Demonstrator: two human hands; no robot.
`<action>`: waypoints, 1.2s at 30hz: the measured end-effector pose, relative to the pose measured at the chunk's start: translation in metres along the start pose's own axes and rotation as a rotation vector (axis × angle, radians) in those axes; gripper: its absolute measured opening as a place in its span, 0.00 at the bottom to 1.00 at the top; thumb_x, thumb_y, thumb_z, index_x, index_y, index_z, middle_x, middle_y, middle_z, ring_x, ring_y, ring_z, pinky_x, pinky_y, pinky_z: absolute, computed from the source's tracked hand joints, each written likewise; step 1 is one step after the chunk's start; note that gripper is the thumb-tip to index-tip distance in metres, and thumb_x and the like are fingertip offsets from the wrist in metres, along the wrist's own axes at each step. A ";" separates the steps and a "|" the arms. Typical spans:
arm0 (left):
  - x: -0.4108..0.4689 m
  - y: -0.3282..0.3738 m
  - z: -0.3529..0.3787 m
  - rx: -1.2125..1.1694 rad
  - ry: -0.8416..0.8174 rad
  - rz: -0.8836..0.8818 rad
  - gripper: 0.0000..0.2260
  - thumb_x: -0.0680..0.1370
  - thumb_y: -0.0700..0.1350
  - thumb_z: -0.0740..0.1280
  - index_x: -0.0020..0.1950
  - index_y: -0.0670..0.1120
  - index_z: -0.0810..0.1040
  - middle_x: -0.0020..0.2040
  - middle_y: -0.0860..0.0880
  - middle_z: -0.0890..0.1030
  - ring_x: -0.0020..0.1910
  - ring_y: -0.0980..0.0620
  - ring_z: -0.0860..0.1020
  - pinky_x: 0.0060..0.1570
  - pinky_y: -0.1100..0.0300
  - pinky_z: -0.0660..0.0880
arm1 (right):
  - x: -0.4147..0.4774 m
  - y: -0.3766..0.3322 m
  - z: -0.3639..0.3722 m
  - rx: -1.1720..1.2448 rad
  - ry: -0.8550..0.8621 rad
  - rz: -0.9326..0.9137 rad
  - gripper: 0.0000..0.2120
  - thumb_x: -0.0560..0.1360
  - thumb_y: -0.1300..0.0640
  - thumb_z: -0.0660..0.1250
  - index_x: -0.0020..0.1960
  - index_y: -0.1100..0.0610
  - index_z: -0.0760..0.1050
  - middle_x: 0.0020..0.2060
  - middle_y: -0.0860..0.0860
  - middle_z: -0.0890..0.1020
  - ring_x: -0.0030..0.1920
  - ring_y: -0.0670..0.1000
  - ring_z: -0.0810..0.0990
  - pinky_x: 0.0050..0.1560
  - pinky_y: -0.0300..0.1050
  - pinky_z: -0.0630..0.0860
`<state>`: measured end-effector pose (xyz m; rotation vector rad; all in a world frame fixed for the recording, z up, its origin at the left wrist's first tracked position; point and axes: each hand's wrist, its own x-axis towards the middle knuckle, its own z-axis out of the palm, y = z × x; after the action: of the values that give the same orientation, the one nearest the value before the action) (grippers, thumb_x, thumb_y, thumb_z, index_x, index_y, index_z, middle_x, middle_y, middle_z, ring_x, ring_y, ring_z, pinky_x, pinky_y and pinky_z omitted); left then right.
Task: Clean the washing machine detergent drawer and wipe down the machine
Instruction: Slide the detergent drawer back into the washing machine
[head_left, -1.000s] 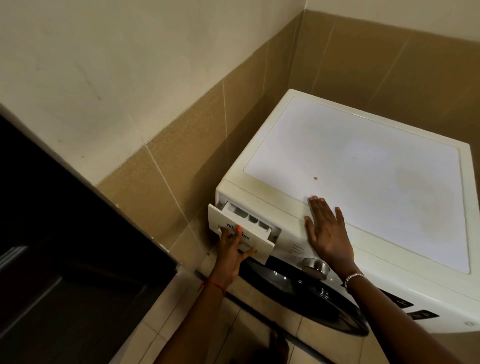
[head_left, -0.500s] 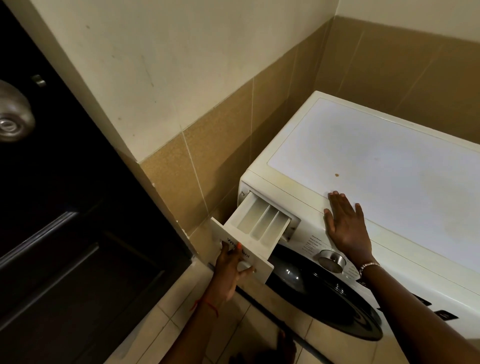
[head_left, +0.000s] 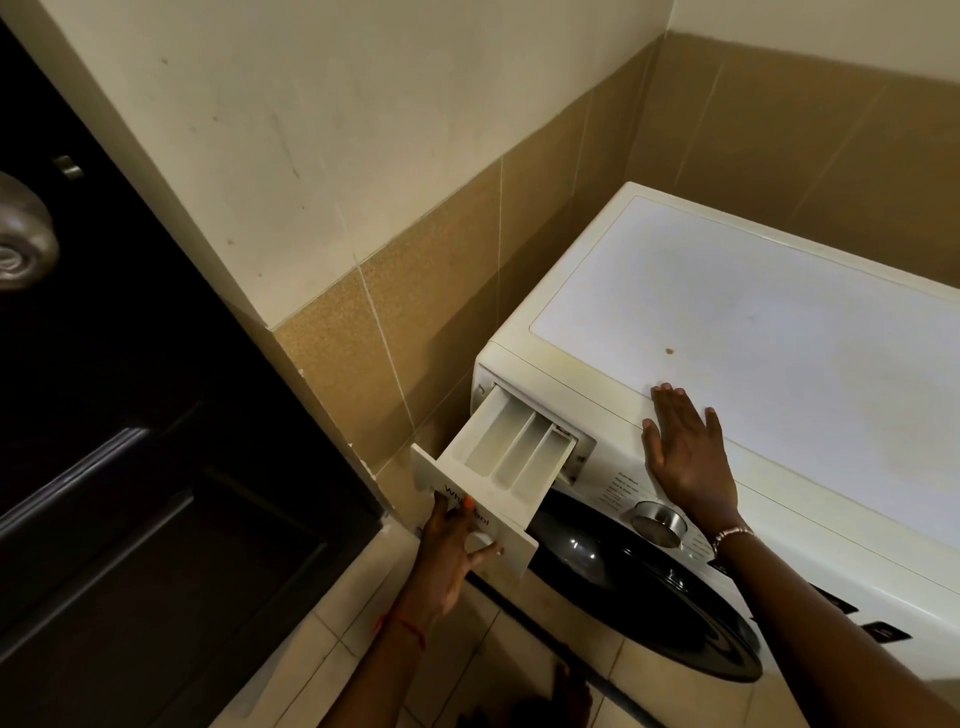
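A white front-loading washing machine (head_left: 769, 332) stands in the corner, with a small brown spot on its top. Its detergent drawer (head_left: 511, 449) is pulled far out at the upper left of the front, showing three long compartments. My left hand (head_left: 452, 551) grips the drawer's front panel from below, thumb on the face. My right hand (head_left: 685, 447) lies flat, fingers straight, on the machine's front top edge above the control dial (head_left: 658, 522). The dark round door (head_left: 649, 592) sits below the drawer.
A dark wooden door (head_left: 130, 415) with a metal knob (head_left: 21, 244) fills the left side, close to the drawer. Tan wall tiles (head_left: 415, 312) run behind the machine. The floor (head_left: 332, 639) is pale tile.
My left hand has pulled the drawer from slightly open to far out, exposing its compartments. My right hand has stayed flat on the machine's top edge. The view shifted left toward the door.
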<state>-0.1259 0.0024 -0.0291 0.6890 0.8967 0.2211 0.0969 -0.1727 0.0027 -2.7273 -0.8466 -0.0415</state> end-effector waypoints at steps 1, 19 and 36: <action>0.002 0.001 0.004 0.009 -0.014 0.008 0.15 0.79 0.41 0.59 0.65 0.51 0.65 0.52 0.46 0.74 0.56 0.44 0.73 0.38 0.50 0.81 | 0.000 0.000 0.000 -0.003 0.001 -0.001 0.32 0.76 0.43 0.40 0.74 0.58 0.59 0.73 0.54 0.63 0.74 0.53 0.59 0.73 0.56 0.52; 0.072 0.015 0.086 0.038 -0.078 0.056 0.14 0.79 0.44 0.59 0.65 0.51 0.66 0.58 0.46 0.73 0.59 0.45 0.71 0.38 0.52 0.82 | 0.003 0.002 0.002 -0.003 0.029 -0.010 0.29 0.77 0.46 0.44 0.73 0.59 0.63 0.71 0.55 0.67 0.72 0.53 0.63 0.72 0.56 0.55; 0.086 0.020 0.105 0.096 -0.059 0.070 0.14 0.80 0.45 0.58 0.65 0.50 0.65 0.57 0.46 0.72 0.59 0.45 0.71 0.42 0.49 0.81 | 0.003 0.002 0.003 -0.023 0.072 -0.023 0.26 0.77 0.49 0.49 0.71 0.60 0.65 0.68 0.55 0.71 0.69 0.54 0.68 0.69 0.58 0.60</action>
<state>0.0109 0.0084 -0.0268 0.8135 0.8309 0.2202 0.1001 -0.1713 -0.0007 -2.7199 -0.8620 -0.1541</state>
